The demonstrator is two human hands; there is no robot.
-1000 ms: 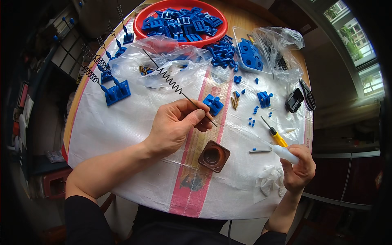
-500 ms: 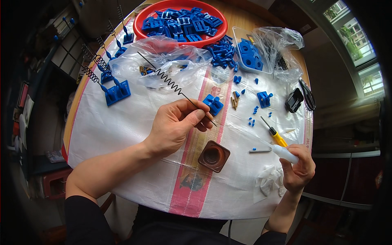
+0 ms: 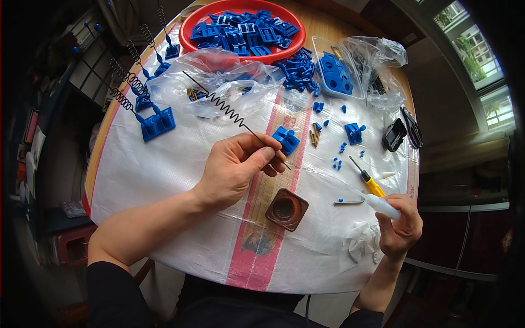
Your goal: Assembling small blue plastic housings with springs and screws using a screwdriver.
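Note:
Between thumb and fingers, my left hand (image 3: 232,167) pinches a black wire (image 3: 224,106) with a coiled, spring-like middle. Its straight lower end sticks out past my fingertips. Just beyond those fingertips lies a blue plastic piece (image 3: 286,140) on a square base. At the right, my right hand (image 3: 402,224) is wrapped round a small white squeeze bottle (image 3: 381,206), its thin nozzle aimed to the upper left. A yellow-handled screwdriver (image 3: 373,183) lies right beside the bottle. Near the nozzle are tweezers (image 3: 348,203) with a tiny blue bit by them. A brown square holder (image 3: 286,210) stands below my left hand.
A red basin (image 3: 188,41) of blue plates stands at the back, with a clear tub (image 3: 355,90) to its right. Loose blue parts (image 3: 299,71) and plastic bags (image 3: 219,76) lie before them. Blue bases with upright coiled wires (image 3: 158,124) line the left edge.
Almost nothing differs. The wire's far end has shifted very slightly; both hands keep their places and grips.

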